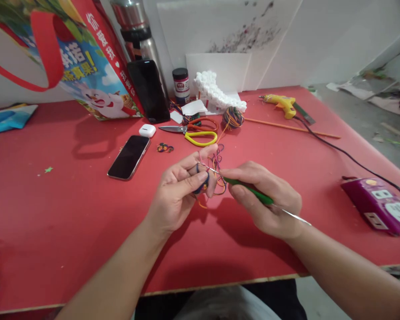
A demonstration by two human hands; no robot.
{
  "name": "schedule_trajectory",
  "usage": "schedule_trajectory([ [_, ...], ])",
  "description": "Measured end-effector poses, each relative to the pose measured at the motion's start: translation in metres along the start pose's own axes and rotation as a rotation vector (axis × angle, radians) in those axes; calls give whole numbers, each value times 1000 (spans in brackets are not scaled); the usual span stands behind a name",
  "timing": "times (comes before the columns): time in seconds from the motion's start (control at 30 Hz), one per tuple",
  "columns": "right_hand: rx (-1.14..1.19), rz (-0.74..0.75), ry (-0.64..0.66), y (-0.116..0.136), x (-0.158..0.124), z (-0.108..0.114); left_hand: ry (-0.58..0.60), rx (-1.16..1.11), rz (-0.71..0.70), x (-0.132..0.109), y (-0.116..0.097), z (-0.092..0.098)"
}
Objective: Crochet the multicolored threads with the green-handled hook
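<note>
My left hand [183, 189] pinches a small multicoloured crochet piece [202, 184] between thumb and fingers, with yarn looped over the raised forefinger. My right hand [265, 198] grips a green-handled crochet hook [250, 190]; its metal tip points left into the piece. Loose multicoloured yarn [218, 155] trails from the work back to a yarn ball [232, 118] farther up the red table [70, 231].
A phone [129, 156] and white earbud case [147, 130] lie left of the hands. Scissors [193, 132], a small jar [181, 85], white foam [216, 93], a glue gun [282, 104] with cord, a purple power strip [380, 204] and a printed bag [83, 66] surround them.
</note>
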State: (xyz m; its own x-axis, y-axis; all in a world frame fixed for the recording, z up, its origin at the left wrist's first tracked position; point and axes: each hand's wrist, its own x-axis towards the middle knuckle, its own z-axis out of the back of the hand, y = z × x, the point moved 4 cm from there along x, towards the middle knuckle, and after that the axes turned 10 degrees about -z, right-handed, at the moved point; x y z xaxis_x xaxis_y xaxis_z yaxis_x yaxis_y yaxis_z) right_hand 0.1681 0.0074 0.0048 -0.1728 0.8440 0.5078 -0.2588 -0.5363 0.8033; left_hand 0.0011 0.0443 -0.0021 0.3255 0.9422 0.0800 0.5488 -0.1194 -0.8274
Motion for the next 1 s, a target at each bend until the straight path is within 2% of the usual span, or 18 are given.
schedule_trajectory([
  [0.5, 56, -55, 27, 4, 9, 18, 24, -14, 64, 3, -4, 7],
  [0.67, 97, -53, 64, 2, 10, 23, 108, -98, 173, 2, -4, 6],
  [0.8, 172, -25, 104, 1, 13, 27, 132, -163, 288, 1, -3, 5],
  [1.0, 278, -73, 144, -1, 14, 29, 195, -230, 351, 0, -1, 2],
])
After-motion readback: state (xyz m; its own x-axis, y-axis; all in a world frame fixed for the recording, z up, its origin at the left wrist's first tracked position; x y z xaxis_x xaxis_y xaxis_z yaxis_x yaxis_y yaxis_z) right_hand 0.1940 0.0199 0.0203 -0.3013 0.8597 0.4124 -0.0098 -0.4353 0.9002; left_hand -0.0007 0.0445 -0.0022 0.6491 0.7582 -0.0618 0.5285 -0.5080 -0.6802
